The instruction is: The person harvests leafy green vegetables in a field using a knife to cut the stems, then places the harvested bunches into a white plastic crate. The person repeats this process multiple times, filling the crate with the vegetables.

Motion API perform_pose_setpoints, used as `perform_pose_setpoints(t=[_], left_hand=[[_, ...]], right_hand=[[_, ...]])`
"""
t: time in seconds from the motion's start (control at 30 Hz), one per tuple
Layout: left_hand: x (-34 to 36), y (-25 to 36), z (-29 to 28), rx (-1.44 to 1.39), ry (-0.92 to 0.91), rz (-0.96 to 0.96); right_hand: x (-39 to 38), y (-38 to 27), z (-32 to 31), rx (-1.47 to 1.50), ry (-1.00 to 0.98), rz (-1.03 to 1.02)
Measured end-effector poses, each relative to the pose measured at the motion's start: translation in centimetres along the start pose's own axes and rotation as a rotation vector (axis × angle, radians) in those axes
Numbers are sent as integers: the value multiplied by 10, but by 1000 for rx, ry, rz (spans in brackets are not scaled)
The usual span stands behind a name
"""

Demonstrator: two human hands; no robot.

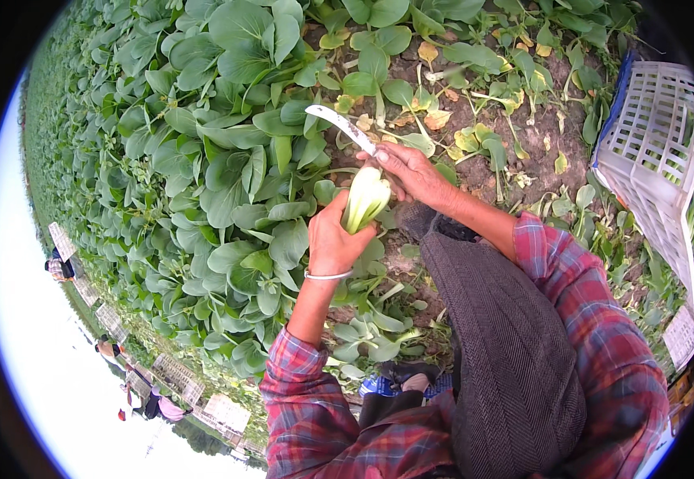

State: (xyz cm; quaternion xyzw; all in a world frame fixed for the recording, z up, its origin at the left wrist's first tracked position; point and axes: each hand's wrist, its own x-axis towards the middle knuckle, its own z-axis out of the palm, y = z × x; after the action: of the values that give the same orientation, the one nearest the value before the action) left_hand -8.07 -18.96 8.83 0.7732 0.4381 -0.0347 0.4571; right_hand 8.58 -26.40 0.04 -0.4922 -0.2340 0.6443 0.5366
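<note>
My left hand (337, 241) is closed around a head of bok choy (367, 198), its pale cut base pointing up and away from me. My right hand (417, 172) grips a curved knife (340, 126), whose whitish, dirt-flecked blade reaches out to the upper left. The knife's handle is mostly hidden in my fingers. Both hands are close together, the right just beyond the bok choy's base. Most of the bok choy's leaves are hidden by my left hand and arm.
Dense bok choy plants (227, 160) grow to the left and ahead. Loose and yellowed leaves (438, 120) lie on brown soil (534, 164). A white plastic crate (658, 120) with greens stands at the right. Other people (155, 403) and crates (177, 377) are far off at lower left.
</note>
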Motion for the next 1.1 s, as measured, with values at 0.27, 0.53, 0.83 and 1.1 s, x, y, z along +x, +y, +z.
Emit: perform_pose_setpoints(t=[0.27,0.53,0.83,1.1], left_hand=[[78,58,-28,763,-11,433],[124,-51,-33,1047,-6,341],[92,-73,-8,1045,179,374],[84,-86,-28,1168,287,617]], right_hand=[[36,47,-13,-235,221,80],[41,53,-21,-665,263,100],[60,34,-15,-996,114,-7],[25,24,-18,-943,154,27]])
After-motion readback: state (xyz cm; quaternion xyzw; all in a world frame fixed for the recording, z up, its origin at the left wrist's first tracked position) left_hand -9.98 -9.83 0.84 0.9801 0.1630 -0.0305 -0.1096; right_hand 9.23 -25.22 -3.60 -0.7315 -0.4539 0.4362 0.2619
